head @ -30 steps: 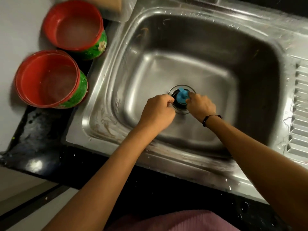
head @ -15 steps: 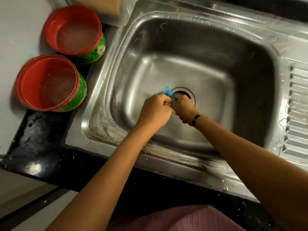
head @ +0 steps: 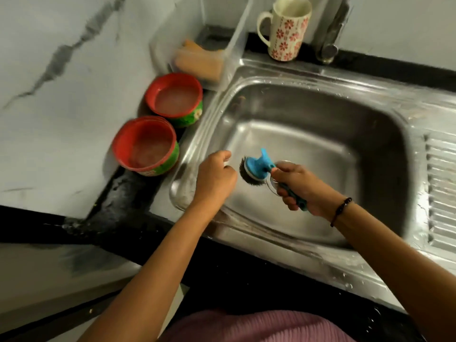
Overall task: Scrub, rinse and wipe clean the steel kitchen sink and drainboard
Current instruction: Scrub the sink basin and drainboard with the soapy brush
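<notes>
Gripping the blue brush (head: 255, 169) by its handle in the right hand (head: 298, 186), fingers wrapped tight round it. Holding it up in the air over the middle of the sink (head: 320, 119), not touching the steel. Running the handle from the palm up and to the left, with the round head at the far end and the dark bristles pointing down and left. Keeping the left hand (head: 217, 176) just beside the bristles, fingers curled in, nothing seen inside. Sitting nearer to the brush head than the right hand, so likely best placed for touching the bristles. Needing a turn of the head down for scrubbing, most likely. Waiting further off to the right, the ribbed drainboard (head: 441, 181).
</notes>
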A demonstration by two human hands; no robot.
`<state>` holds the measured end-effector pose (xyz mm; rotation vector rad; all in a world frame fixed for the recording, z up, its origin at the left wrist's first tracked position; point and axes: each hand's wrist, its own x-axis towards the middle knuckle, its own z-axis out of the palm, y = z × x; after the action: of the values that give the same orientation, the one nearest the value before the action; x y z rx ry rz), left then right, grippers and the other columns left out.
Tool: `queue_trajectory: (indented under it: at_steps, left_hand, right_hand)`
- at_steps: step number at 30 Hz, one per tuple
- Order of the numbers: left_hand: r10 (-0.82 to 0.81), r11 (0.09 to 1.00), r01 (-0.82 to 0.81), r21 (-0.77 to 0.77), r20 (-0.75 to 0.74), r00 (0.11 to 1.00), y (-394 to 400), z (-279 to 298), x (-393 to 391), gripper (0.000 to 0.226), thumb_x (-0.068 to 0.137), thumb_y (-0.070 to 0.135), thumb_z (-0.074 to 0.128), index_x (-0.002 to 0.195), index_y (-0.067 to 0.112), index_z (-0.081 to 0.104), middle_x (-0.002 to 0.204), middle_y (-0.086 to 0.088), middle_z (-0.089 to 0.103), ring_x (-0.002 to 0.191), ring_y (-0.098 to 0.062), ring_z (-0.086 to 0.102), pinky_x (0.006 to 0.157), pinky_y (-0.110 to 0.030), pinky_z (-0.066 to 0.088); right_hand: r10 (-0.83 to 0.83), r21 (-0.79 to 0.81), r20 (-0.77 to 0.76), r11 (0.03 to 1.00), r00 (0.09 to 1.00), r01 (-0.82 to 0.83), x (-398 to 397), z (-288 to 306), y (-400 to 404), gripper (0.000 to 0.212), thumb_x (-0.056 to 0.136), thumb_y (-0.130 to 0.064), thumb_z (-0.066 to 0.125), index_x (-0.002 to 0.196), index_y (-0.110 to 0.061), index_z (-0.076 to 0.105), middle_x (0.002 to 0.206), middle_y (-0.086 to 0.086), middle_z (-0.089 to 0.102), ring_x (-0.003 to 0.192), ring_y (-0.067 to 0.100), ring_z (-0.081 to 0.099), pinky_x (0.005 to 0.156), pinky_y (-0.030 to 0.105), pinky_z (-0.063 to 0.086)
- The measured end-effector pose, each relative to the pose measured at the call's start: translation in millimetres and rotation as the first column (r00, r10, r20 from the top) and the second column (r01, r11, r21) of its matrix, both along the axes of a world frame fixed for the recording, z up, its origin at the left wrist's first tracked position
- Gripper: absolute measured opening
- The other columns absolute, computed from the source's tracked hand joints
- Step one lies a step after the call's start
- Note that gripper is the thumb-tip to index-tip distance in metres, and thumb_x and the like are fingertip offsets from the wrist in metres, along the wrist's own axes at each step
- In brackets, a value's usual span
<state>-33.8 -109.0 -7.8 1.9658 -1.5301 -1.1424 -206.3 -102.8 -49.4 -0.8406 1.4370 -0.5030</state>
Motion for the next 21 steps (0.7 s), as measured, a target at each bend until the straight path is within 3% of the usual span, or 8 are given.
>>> queue_trajectory:
  at_steps: [4, 7, 12, 16, 18, 21]
  left_hand:
    - [0.144, 0.966, -0.155, -0.207, -0.068, 0.987, -3.9, 16.9, 15.5, 0.053, 0.083, -0.005, 0.040, 0.135, 0.008, 0.045, 0.138, -0.009, 0.048, 0.127, -0.021, 0.044, 0.107, -0.032, 0.034]
    - [0.191, 0.932, -0.225, -0.285, -0.139, 0.972, -3.1, 27.0, 22.2, 0.053, 0.082, -0.008, 0.040, 0.133, 0.006, 0.047, 0.135, -0.010, 0.050, 0.126, -0.021, 0.045, 0.106, -0.031, 0.035]
    - [0.138, 0.946, -0.181, -0.268, -0.174, 0.975, 5.4, 27.4, 27.0, 0.056, 0.082, -0.009, 0.039, 0.136, 0.004, 0.044, 0.140, -0.011, 0.046, 0.132, -0.021, 0.039, 0.103, -0.021, 0.028]
    - [0.128, 0.965, -0.159, -0.211, -0.155, 0.980, 11.2, 24.0, 29.8, 0.056, 0.082, -0.009, 0.039, 0.136, 0.006, 0.043, 0.141, -0.011, 0.044, 0.132, -0.020, 0.037, 0.104, -0.025, 0.029]
    - [0.129, 0.970, -0.154, -0.186, -0.144, 0.981, 12.9, 23.3, 30.5, 0.055, 0.085, -0.006, 0.039, 0.137, 0.009, 0.042, 0.141, -0.007, 0.043, 0.132, -0.017, 0.037, 0.101, -0.022, 0.029]
    - [0.122, 0.975, -0.147, -0.167, -0.149, 0.981, 14.8, 21.4, 32.5, 0.054, 0.087, -0.004, 0.038, 0.139, 0.013, 0.040, 0.143, -0.003, 0.041, 0.132, -0.014, 0.035, 0.099, -0.020, 0.028]
  right_hand:
    - [-0.016, -0.244, 0.148, 0.969, 0.989, 0.052, 34.6, 54.6, -29.9, 0.018, 0.096, -0.014, 0.048, 0.113, -0.016, 0.055, 0.052, 0.001, 0.040, 0.031, 0.008, 0.029, 0.032, 0.014, 0.026]
    - [0.062, -0.412, 0.130, 0.911, 0.990, -0.003, 66.6, 91.7, -57.9, 0.018, 0.096, -0.013, 0.048, 0.112, -0.014, 0.055, 0.057, 0.004, 0.040, 0.035, 0.010, 0.029, 0.035, 0.016, 0.024]
    - [0.175, -0.549, -0.230, 0.789, 0.957, -0.276, 135.0, 96.5, -107.9, 0.024, 0.092, -0.011, 0.048, 0.115, -0.005, 0.053, 0.063, 0.007, 0.045, 0.037, 0.015, 0.037, 0.033, 0.020, 0.030]
    - [0.220, -0.441, -0.558, 0.738, 0.800, -0.511, 161.1, 77.1, -131.3, 0.026, 0.089, -0.010, 0.046, 0.106, 0.006, 0.057, 0.060, 0.005, 0.045, 0.044, 0.016, 0.040, 0.037, 0.022, 0.034]
    - [0.264, -0.364, -0.618, 0.738, 0.741, -0.567, 161.5, 73.8, -135.2, 0.024, 0.090, -0.010, 0.045, 0.102, 0.007, 0.056, 0.057, 0.006, 0.043, 0.045, 0.017, 0.040, 0.034, 0.019, 0.032]
    - [0.227, -0.411, -0.598, 0.736, 0.769, -0.537, 161.1, 73.0, -135.8, 0.024, 0.090, -0.011, 0.045, 0.102, 0.007, 0.056, 0.059, 0.006, 0.044, 0.046, 0.018, 0.041, 0.041, 0.026, 0.036]
